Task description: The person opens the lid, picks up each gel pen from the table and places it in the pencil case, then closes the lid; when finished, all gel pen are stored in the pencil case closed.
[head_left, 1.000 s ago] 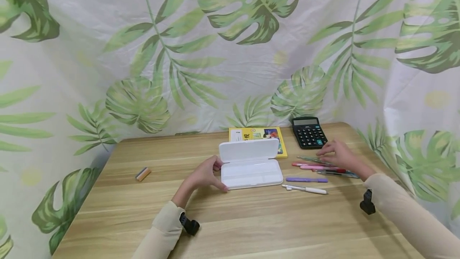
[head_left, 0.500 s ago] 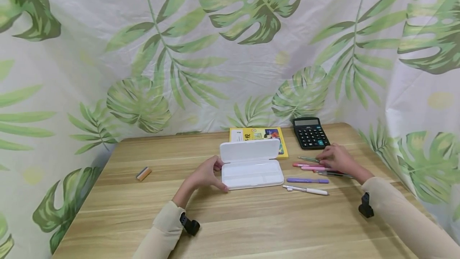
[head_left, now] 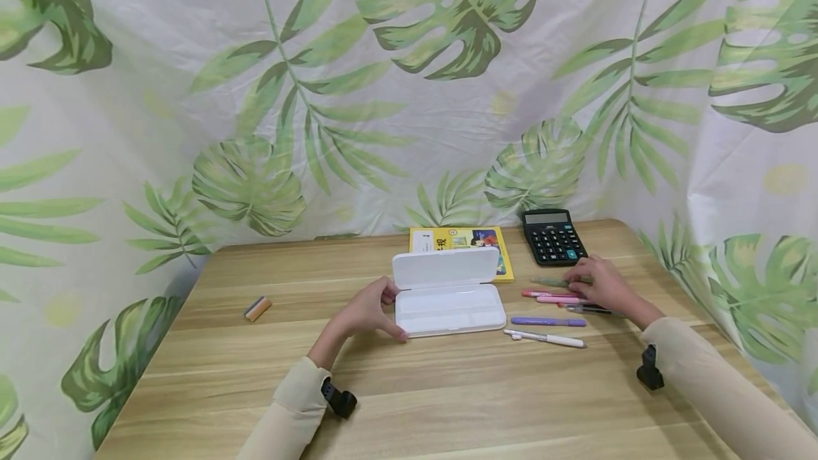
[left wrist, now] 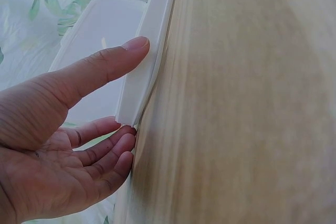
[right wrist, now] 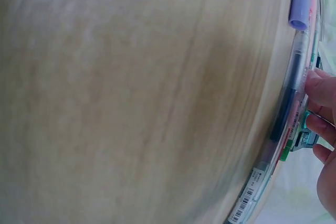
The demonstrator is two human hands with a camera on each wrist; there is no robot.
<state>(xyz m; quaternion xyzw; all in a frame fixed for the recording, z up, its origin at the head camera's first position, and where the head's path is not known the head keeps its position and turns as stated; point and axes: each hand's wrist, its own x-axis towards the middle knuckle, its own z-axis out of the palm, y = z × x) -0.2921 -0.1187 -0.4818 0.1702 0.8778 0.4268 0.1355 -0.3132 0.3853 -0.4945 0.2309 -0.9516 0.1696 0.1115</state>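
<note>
A white pen is laid nearest, then a purple pen. To their left, the open white case is gripped by the left hand. Farther back on the table, a green pen is pinched by the right hand near a calculator.

On the yellow book, beyond the white case gripped by the left hand, a large black Chinese character looks like 规; the cover's smaller print is illegible. The calculator, just past the right hand pinching a green pen, bears key markings too small to read. On that hand's near side, a clear pen carries a barcode label, its lettering unreadable.
</note>
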